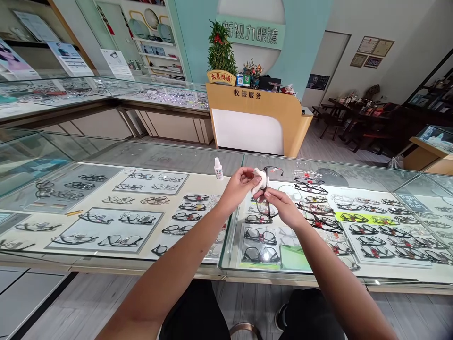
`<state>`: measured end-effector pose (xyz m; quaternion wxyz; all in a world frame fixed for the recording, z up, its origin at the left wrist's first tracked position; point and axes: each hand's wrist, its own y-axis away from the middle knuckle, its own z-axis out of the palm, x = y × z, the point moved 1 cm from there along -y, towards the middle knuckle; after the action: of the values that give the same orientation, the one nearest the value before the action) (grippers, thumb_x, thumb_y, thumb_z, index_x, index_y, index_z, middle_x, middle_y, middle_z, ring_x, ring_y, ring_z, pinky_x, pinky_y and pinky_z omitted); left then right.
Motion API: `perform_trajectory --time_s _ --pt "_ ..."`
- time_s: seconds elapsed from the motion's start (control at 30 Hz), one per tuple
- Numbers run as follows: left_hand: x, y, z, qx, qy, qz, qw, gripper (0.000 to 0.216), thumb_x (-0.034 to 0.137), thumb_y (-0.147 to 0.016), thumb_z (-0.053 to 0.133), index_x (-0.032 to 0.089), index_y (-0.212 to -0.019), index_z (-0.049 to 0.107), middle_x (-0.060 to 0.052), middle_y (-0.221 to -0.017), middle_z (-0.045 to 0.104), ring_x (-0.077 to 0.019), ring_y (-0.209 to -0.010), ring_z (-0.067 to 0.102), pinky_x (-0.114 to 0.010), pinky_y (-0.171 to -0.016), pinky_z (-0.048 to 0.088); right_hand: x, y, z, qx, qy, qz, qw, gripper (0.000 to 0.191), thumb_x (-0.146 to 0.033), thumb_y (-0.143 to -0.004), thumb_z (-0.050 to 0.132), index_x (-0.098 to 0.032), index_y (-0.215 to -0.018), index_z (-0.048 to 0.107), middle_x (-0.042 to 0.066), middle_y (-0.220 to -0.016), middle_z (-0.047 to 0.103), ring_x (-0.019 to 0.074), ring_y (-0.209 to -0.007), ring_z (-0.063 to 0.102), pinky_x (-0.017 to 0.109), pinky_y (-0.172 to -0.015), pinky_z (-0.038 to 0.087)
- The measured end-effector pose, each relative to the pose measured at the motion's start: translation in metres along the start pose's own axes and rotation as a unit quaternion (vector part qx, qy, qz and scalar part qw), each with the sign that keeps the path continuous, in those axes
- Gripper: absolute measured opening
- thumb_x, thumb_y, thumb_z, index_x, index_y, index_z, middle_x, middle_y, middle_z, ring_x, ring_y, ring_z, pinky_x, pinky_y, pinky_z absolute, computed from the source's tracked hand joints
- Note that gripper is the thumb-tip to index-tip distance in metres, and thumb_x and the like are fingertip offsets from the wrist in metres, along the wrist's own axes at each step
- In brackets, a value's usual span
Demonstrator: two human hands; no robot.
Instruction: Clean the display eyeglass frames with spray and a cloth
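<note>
My left hand (238, 189) is closed on a small white cloth (261, 180), pressing it against a pair of dark-framed glasses (266, 196). The fingers of my right hand (281, 206) pinch the frame of the same glasses from below. Both hands hover just above the glass top of the display counter (198, 160). A small white dropper bottle (218, 169) stands upright on the counter glass, a little left of my left hand. Part of the glasses is hidden behind my fingers and the cloth.
Under the counter glass lie several rows of spectacle frames (375, 236) on trays. Loose frames (307, 182) rest on the glass right of my hands. Beyond stand a wooden cashier desk (255, 118), more glass cases (106, 92) and dark tables (354, 113).
</note>
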<state>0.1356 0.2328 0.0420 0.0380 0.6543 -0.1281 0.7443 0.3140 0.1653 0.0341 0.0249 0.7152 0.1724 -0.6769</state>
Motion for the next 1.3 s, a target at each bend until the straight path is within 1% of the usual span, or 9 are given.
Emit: perform_trajectory --time_s 0.1,0.2,0.3,0.4,0.6,0.83,0.97,1.07,1.3 --pt "0.000 0.000 -0.002 -0.025 0.011 -0.044 0.999 0.056 0.055 -0.073 0.093 0.020 -0.108 0.066 -0.004 -0.098 0.073 -0.0182 -0.091 0.069 -0.032 -0.084 0.054 0.002 0.000 -0.001 -0.012 0.009 -0.007 1.000 0.044 -0.063 -0.103 0.061 -0.025 -0.107 0.083 0.007 -0.107 0.072 0.0234 -0.097 0.059 0.035 -0.081 0.047" --pt "0.003 0.001 -0.003 -0.090 0.024 -0.087 0.992 0.054 0.062 -0.075 0.091 0.017 -0.098 0.070 0.001 -0.073 0.064 -0.0142 -0.071 0.060 -0.029 -0.071 0.049 0.002 0.000 -0.002 -0.026 0.022 -0.010 0.999 0.046 -0.064 -0.104 0.059 -0.024 -0.108 0.083 0.007 -0.107 0.072 0.0231 -0.097 0.058 0.034 -0.083 0.047" --pt "0.010 0.005 0.000 -0.180 0.095 -0.098 0.974 0.050 0.063 -0.082 0.086 0.017 -0.087 0.066 0.004 -0.058 0.052 -0.0143 -0.061 0.055 -0.031 -0.068 0.049 0.001 0.000 -0.002 -0.040 0.022 -0.007 0.999 0.047 -0.064 -0.104 0.059 -0.023 -0.109 0.082 0.007 -0.107 0.072 0.0224 -0.097 0.058 0.034 -0.086 0.045" --pt "0.016 0.009 0.003 -0.233 0.163 -0.093 0.954 0.044 0.055 -0.086 0.086 0.018 -0.084 0.062 0.004 -0.055 0.051 -0.0156 -0.059 0.055 -0.033 -0.069 0.051 0.000 0.000 -0.002 -0.040 0.014 -0.001 0.999 0.046 -0.062 -0.105 0.059 -0.023 -0.107 0.082 0.006 -0.103 0.071 0.0224 -0.097 0.058 0.034 -0.089 0.044" --pt "0.016 0.009 0.003 -0.232 0.176 -0.097 0.952 0.038 0.046 -0.085 0.089 0.017 -0.093 0.065 0.004 -0.059 0.053 -0.0157 -0.059 0.055 -0.033 -0.069 0.051 0.002 0.000 -0.004 -0.036 0.007 -0.011 0.999 0.044 -0.060 -0.106 0.059 -0.022 -0.106 0.083 0.005 -0.099 0.070 0.0224 -0.098 0.058 0.034 -0.092 0.041" --pt "0.015 0.005 -0.004 -0.259 0.140 -0.110 0.949 0.040 0.050 -0.089 0.085 0.017 -0.081 0.063 0.000 -0.063 0.058 -0.0159 -0.065 0.057 -0.032 -0.074 0.050 0.002 0.000 -0.005 -0.043 0.010 -0.022 0.999 0.045 -0.060 -0.106 0.058 -0.023 -0.108 0.082 0.006 -0.101 0.070 0.0226 -0.097 0.057 0.035 -0.091 0.041" --pt "0.011 0.003 -0.009 -0.226 0.103 -0.126 0.960 0.040 0.051 -0.088 0.085 0.016 -0.081 0.067 -0.001 -0.065 0.059 -0.0158 -0.068 0.058 -0.031 -0.075 0.049 -0.001 0.000 -0.005 -0.047 -0.003 -0.018 0.999 0.044 -0.060 -0.106 0.059 -0.023 -0.107 0.082 0.006 -0.105 0.073 0.0222 -0.097 0.058 0.036 -0.095 0.042" --pt "0.009 0.003 -0.007 -0.208 0.120 -0.113 0.964 0.037 0.048 -0.086 0.088 0.016 -0.085 0.068 0.001 -0.063 0.056 -0.0152 -0.066 0.056 -0.029 -0.072 0.047 0.000 0.000 -0.004 -0.045 -0.012 -0.005 0.999 0.043 -0.058 -0.106 0.060 -0.022 -0.107 0.083 0.006 -0.105 0.073 0.0214 -0.096 0.058 0.034 -0.094 0.042" --pt "0.017 0.009 0.000 -0.284 0.178 -0.084 0.939 0.038 0.041 -0.088 0.085 0.019 -0.075 0.058 -0.001 -0.059 0.057 -0.0163 -0.061 0.056 -0.032 -0.071 0.049 0.003 0.001 -0.002 -0.060 -0.113 0.027 0.991 0.041 -0.055 -0.105 0.062 -0.020 -0.108 0.083 0.009 -0.109 0.074 0.0209 -0.094 0.060 0.033 -0.086 0.046"
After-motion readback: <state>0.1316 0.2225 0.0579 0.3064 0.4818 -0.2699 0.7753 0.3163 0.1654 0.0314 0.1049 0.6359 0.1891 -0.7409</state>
